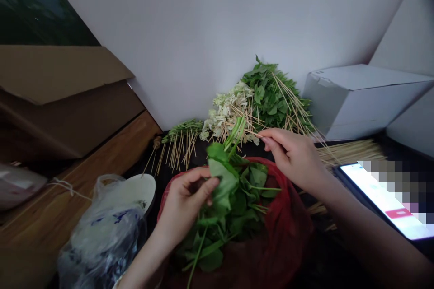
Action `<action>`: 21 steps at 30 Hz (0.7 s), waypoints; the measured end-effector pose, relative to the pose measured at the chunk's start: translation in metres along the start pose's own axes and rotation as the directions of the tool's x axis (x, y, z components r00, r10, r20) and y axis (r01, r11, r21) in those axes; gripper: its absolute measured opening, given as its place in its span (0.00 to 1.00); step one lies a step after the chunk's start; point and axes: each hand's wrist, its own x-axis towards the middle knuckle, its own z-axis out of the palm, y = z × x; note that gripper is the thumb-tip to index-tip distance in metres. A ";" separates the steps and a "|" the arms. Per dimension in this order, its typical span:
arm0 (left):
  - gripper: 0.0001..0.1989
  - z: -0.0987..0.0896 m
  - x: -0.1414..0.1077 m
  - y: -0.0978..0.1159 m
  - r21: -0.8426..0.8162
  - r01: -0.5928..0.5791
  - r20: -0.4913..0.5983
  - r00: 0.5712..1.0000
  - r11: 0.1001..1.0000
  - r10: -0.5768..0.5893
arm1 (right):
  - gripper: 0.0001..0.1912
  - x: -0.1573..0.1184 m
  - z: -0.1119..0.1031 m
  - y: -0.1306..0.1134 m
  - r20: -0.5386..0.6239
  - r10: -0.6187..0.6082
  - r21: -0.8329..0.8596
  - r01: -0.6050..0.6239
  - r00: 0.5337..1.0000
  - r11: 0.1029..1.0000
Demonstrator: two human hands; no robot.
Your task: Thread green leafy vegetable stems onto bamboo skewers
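Observation:
My left hand [185,201] pinches a folded green leaf [222,178] over a red plastic bag [288,226] full of loose leafy greens [237,214]. My right hand [293,156] hovers just above and right, its fingers closed on a thin bamboo skewer [252,132] whose tip points left toward the leaf stems. Behind the hands, against the wall, lie skewered greens [271,95], skewered white vegetable pieces [225,110] and a smaller row of skewered green stalks [181,133].
A white box [362,99] stands at the right, with a bundle of bare skewers [352,150] before it. A lit phone [386,198] lies at the right. A white bowl [135,189] and clear plastic bag [101,239] sit left; a cardboard box [64,95] is behind.

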 end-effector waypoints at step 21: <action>0.16 -0.030 0.016 -0.019 0.502 -0.011 0.255 0.957 0.865 -0.137 | 0.10 0.001 0.001 0.006 -0.003 0.037 -0.013 -0.037 0.999 0.999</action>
